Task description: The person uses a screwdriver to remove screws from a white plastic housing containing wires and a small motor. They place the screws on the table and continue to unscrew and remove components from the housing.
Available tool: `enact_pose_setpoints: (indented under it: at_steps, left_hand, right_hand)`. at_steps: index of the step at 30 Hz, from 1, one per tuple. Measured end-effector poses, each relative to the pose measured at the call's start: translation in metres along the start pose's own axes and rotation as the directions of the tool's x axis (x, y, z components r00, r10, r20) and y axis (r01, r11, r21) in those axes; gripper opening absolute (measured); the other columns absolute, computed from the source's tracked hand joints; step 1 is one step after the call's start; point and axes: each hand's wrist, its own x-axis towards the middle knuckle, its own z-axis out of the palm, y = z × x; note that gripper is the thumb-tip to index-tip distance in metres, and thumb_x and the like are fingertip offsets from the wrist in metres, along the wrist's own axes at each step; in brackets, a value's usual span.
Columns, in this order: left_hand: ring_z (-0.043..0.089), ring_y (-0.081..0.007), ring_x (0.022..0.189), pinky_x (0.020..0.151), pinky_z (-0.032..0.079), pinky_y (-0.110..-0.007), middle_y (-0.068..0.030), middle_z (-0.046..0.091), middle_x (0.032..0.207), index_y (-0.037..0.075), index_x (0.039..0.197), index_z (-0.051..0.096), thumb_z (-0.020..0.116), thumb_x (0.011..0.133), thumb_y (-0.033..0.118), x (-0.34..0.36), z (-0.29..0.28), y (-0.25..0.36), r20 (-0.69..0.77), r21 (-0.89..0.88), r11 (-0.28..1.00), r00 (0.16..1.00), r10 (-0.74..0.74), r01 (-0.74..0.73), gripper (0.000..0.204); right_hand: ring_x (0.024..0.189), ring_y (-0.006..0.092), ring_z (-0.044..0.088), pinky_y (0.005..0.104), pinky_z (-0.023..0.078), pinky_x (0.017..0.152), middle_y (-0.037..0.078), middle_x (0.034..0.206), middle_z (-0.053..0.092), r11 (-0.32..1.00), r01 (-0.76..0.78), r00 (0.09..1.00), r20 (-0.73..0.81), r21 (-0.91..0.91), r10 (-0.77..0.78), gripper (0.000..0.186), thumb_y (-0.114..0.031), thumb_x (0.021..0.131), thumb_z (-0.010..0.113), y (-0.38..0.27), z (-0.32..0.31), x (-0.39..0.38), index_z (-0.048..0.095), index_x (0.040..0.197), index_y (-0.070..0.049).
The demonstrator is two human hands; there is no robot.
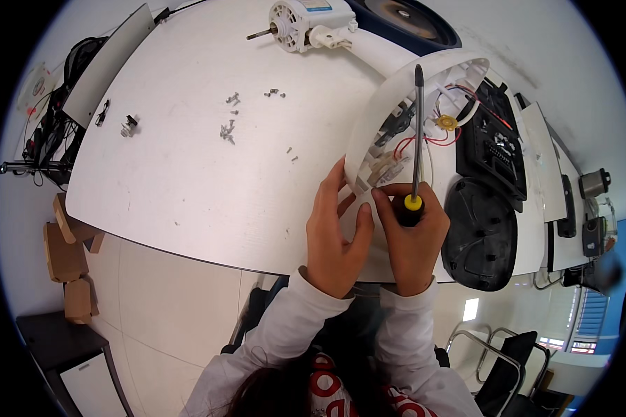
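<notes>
The left hand [341,233] has its fingers against the lower edge of a white base [367,118]; its thumb stands apart from them, and I cannot tell whether it grips. The right hand [417,236] is closed around a screwdriver [419,139], blade up, thumb and forefinger near that same edge. The base is tipped over the right part of the desk [188,187], its open side showing red wires [435,142]. Beyond, a white motor [302,28] bears a blue label [318,9], its print too small to read. Bold red lettering covers the shirt [324,386]. A black cover [480,236] lies near the right hand, below a toolbox [490,142]; loose screws [227,131] lie farther left.
</notes>
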Motion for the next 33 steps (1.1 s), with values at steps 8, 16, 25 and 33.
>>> enact_pose_setpoints:
  at_steps: [8, 16, 25, 33]
  left_hand:
    - [0.048, -0.0272, 0.122, 0.099, 0.043, -0.038, -0.0189, 0.047, 0.129, -0.003, 0.138, 0.030, 0.050, 0.089, 0.000, 0.0020, -0.0002, 0.0006, 0.004, -0.015, 1.000, 1.000, -0.004, 0.004, 0.054]
    - [0.052, -0.0318, 0.115, 0.093, 0.048, -0.038, -0.0230, 0.045, 0.127, -0.005, 0.138, 0.030, 0.050, 0.087, -0.002, 0.0021, -0.0008, -0.0016, 0.006, 0.011, 0.999, 0.999, 0.046, -0.046, 0.054]
    - [0.052, -0.0320, 0.115, 0.093, 0.047, -0.038, -0.0226, 0.046, 0.126, -0.004, 0.137, 0.031, 0.050, 0.086, -0.004, 0.0020, 0.0007, -0.0020, -0.009, 0.010, 0.998, 0.998, 0.067, -0.067, 0.055]
    - [0.051, -0.0326, 0.116, 0.093, 0.048, -0.039, -0.0232, 0.046, 0.126, -0.004, 0.137, 0.031, 0.051, 0.086, -0.003, 0.0017, 0.0004, -0.0016, -0.009, 0.014, 0.999, 0.999, 0.049, -0.049, 0.055]
  right_hand:
    - [0.059, 0.0198, 0.053, 0.0290, 0.040, 0.054, 0.007, 0.072, 0.058, 0.999, 0.003, 1.000, 0.012, 0.032, -0.004, 0.012, -0.004, 0.073, 0.073, -0.0003, 0.0018, 0.0029, 0.064, 0.080, -0.003]
    - [0.061, 0.0204, 0.056, 0.0285, 0.043, 0.057, 0.008, 0.076, 0.060, 0.999, -0.041, 0.999, 0.002, -0.016, 0.041, 0.012, -0.005, 0.073, 0.073, -0.0052, -0.0022, 0.0007, 0.065, 0.082, -0.002]
    - [0.066, 0.0225, 0.058, 0.0295, 0.044, 0.061, 0.008, 0.078, 0.060, 0.999, 0.031, 0.999, 0.021, -0.013, -0.031, 0.013, -0.003, 0.074, 0.072, -0.0016, -0.0013, 0.0014, 0.065, 0.084, -0.002]
    - [0.065, 0.0225, 0.058, 0.0294, 0.044, 0.059, 0.008, 0.077, 0.060, 1.000, 0.004, 1.000, 0.012, -0.018, -0.004, 0.015, -0.004, 0.073, 0.073, -0.0030, -0.0005, 0.0008, 0.064, 0.085, -0.002]
